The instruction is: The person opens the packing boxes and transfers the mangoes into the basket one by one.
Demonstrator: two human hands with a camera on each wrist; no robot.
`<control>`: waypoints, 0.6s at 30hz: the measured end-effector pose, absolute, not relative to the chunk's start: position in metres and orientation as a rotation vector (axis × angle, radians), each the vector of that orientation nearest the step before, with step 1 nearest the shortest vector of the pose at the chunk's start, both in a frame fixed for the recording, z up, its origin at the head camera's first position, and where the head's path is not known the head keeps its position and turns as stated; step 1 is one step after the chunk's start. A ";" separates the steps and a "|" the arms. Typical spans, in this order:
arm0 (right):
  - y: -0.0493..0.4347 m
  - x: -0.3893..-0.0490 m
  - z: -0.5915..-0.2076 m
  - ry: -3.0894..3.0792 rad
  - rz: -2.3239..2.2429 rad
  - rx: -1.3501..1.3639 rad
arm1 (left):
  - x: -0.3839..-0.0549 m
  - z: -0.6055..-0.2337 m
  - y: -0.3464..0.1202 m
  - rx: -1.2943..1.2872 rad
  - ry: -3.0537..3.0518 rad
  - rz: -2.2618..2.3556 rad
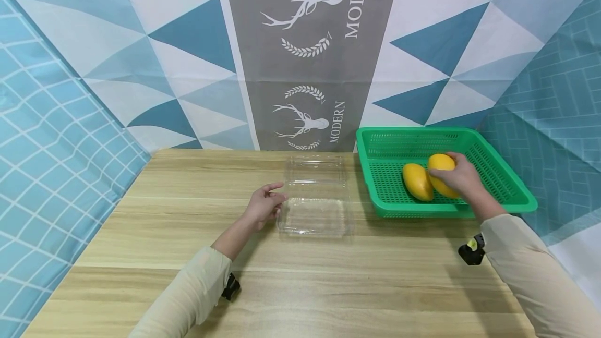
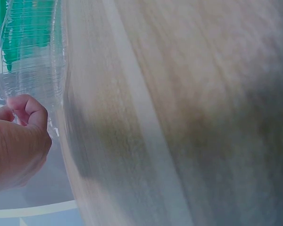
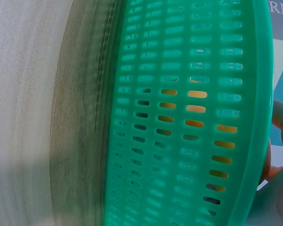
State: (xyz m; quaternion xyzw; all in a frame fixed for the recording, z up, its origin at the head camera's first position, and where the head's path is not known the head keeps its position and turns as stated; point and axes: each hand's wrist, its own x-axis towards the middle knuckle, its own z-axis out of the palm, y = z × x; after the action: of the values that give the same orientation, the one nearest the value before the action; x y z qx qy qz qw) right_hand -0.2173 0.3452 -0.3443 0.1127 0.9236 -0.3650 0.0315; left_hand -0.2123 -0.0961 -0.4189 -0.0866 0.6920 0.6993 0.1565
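Note:
A clear plastic clamshell box [image 1: 315, 215] lies opened out on the table, its lid part [image 1: 316, 169] toward the wall. My left hand [image 1: 266, 206] is at the box's left side, thumb and curled fingers holding the edge near the hinge; the left wrist view shows this hand [image 2: 21, 146] against the ribbed plastic. Over the green basket [image 1: 375, 181], my right hand [image 1: 462, 175] grips a yellow mango [image 1: 440, 163] from its right side. A second mango [image 1: 417, 182] lies in the basket just left of it. In the right wrist view, the basket wall [image 3: 179, 155] hides most of that hand.
The wooden table [image 1: 300, 286] runs up to a patterned cloth wall [image 1: 310, 67] at the back. Blue cloth sides [image 1: 61, 134] stand to the left and right. The basket's raised rim sits at the table's back right, to the right of the box.

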 end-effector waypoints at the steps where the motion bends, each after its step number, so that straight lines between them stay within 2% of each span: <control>1: 0.346 -0.217 -0.345 2.842 -1.126 0.353 | -0.212 -0.419 -0.096 -0.246 1.981 2.001; 18: 0.356 -0.218 -0.351 2.851 -1.090 0.398 | -0.211 -0.417 -0.097 -0.228 1.975 2.004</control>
State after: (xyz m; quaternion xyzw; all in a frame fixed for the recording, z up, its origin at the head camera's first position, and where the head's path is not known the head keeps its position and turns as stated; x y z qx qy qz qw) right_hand -0.2178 0.3558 -0.3512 0.1293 0.9257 -0.3540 0.0316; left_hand -0.2111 -0.0970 -0.4173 -0.0797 0.6907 0.7010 0.1586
